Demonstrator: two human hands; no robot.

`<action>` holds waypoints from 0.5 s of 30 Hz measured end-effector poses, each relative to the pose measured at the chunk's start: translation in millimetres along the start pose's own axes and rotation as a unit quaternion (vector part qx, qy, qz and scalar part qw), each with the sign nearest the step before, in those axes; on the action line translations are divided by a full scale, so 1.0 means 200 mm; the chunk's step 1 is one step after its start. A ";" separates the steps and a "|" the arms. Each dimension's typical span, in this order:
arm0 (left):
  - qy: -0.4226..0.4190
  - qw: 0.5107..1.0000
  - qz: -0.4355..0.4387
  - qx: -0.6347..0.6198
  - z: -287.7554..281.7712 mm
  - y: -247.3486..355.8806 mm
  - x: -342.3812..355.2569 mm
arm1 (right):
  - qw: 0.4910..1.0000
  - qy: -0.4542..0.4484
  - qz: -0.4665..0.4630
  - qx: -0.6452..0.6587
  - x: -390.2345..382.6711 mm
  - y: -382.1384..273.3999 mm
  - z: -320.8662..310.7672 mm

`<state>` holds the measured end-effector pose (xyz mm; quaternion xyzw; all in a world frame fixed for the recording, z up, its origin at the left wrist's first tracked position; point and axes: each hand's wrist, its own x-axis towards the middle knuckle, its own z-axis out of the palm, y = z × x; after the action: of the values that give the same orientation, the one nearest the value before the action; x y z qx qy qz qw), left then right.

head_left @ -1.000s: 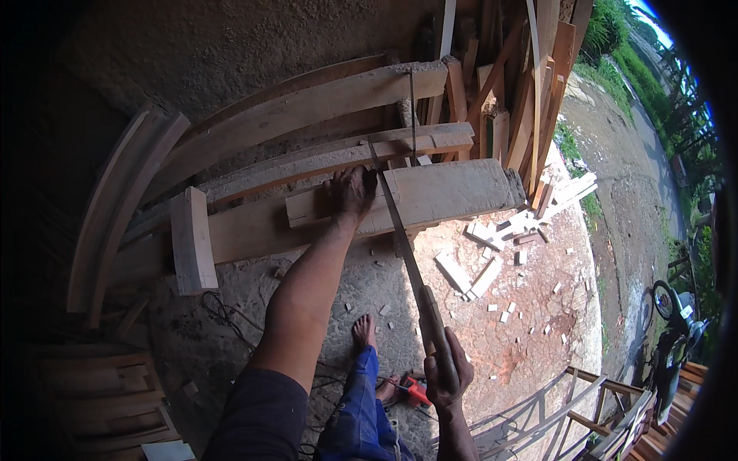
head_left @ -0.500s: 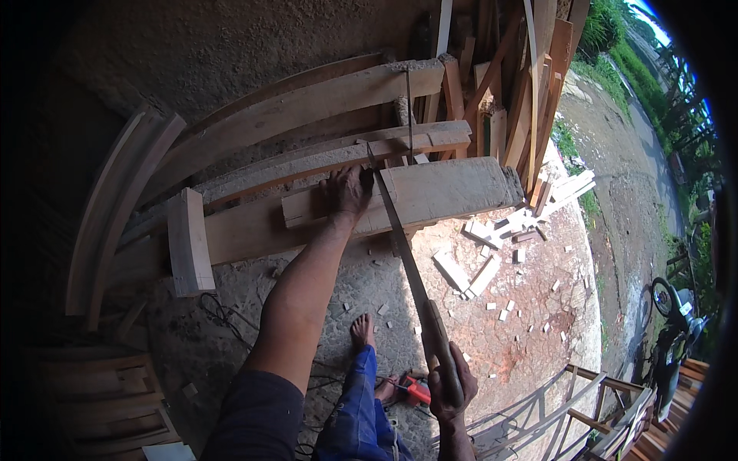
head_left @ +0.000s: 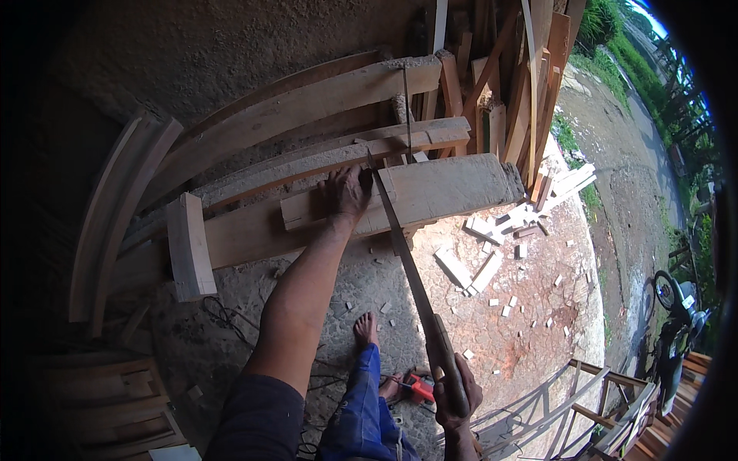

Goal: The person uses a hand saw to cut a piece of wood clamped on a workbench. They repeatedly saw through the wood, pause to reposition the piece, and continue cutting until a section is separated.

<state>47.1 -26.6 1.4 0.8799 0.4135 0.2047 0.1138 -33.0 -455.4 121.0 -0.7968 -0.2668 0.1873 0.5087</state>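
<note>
My right hand (head_left: 457, 399) is closed round the wooden handle of a long handsaw (head_left: 410, 261). Its blade slants up and away to the left, and the upper part lies against the end of a short wooden piece (head_left: 304, 209). That piece rests on a thick plank (head_left: 453, 184) of the bench. Gripping the piece from above, close to the left of the blade, is my left hand (head_left: 346, 192); its fingertips are partly hidden. A second thin upright blade or rod (head_left: 408, 115) stands by the boards beyond.
A short board (head_left: 191, 246) lies across the bench's left part, with longer boards (head_left: 115, 223) farther left. Leaning timber (head_left: 530, 100) stands at the back. Offcuts (head_left: 484, 273) litter the floor. A red power tool (head_left: 419, 386) lies near my foot. A motorcycle (head_left: 676, 323) is parked at right.
My right hand and the saw have slid slightly toward me, down along the blade's line. My left hand stays in place on the wooden piece.
</note>
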 end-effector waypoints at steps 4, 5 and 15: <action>0.002 1.000 -0.004 -0.009 0.02 0.00 0.00 | 0.994 0.019 -0.091 -0.057 0.25 -0.03 0.13; 0.009 1.000 0.003 -0.011 0.01 -0.01 0.04 | 0.995 0.026 -0.087 -0.042 0.26 -0.05 0.14; 0.006 1.000 0.020 0.002 0.01 0.05 0.02 | 0.999 0.027 -0.021 0.006 0.28 -0.04 0.15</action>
<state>57.7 -28.9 3.7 0.8870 0.3968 0.2116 0.1050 -6.7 -396.9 113.7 -0.7930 -0.2681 0.1565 0.5242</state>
